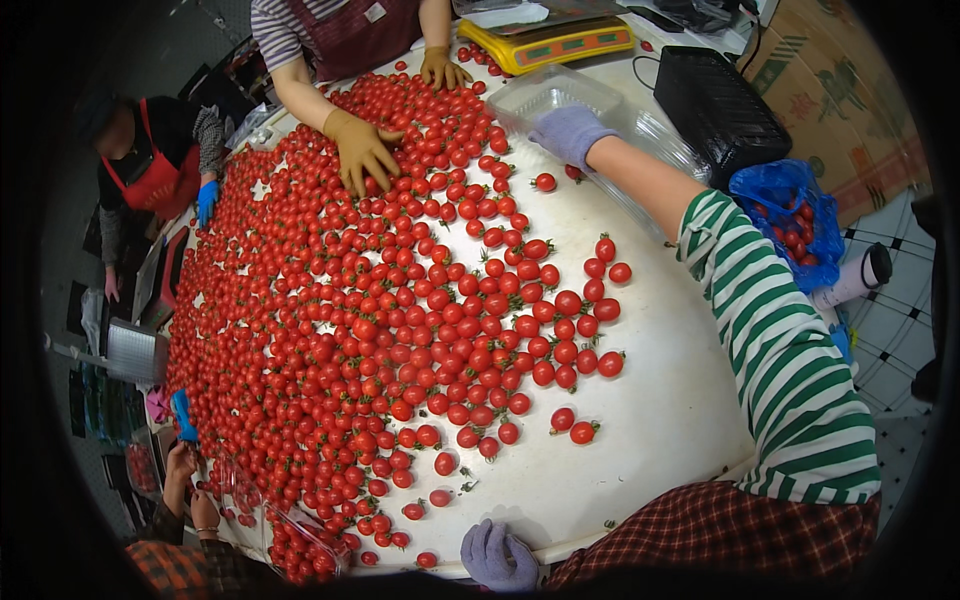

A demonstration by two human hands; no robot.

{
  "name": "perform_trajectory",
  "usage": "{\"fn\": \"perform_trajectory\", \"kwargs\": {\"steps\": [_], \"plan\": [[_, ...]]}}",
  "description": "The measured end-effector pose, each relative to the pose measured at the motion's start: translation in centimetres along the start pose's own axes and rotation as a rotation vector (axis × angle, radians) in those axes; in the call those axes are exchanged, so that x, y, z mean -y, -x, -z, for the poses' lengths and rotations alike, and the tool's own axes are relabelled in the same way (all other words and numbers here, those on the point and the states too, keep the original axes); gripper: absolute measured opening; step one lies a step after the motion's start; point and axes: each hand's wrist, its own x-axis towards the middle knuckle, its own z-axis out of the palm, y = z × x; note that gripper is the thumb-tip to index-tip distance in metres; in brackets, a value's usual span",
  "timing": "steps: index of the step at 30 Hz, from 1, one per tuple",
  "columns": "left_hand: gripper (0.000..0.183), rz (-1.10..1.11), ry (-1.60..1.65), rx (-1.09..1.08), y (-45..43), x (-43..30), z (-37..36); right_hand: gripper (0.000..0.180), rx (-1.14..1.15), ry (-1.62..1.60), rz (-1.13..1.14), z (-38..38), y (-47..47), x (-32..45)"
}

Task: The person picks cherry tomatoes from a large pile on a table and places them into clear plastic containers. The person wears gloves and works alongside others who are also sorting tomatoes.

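Note:
Cherry tomatoes (420,322), many with green stems, cover much of a white table (660,420). In a purple-grey knit glove, my right hand (571,135) reaches to the upper right and rests on a clear plastic container (555,90); its fingertips are partly hidden, so its grip cannot be told. Another clear plastic piece (667,142) lies beside that wrist. My left hand (498,556), gloved alike, is at the table's near edge below the tomatoes, fingers slightly curled, with nothing visible in it.
A yellow scale (551,46) stands at the top, near a black basket (716,112). A blue bag of tomatoes (787,225) and a tumbler (855,277) are at right. Across the table, a co-worker's tan-gloved hands (364,154) touch tomatoes. Other people work at left, near a clear filled container (300,544).

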Motion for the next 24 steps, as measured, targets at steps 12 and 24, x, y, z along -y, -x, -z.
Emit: {"fn": "perform_trajectory", "kwargs": {"steps": [12,24], "plan": [[0.021,0.023,0.010,0.009,0.1,-0.1,0.1,0.018,-0.177,0.024,0.050,7.0,2.5,4.3],[0.020,0.023,0.023,-0.007,-0.5,-0.3,0.3,0.022,-0.368,0.255,-0.051,0.7,-4.8,1.8]]}}
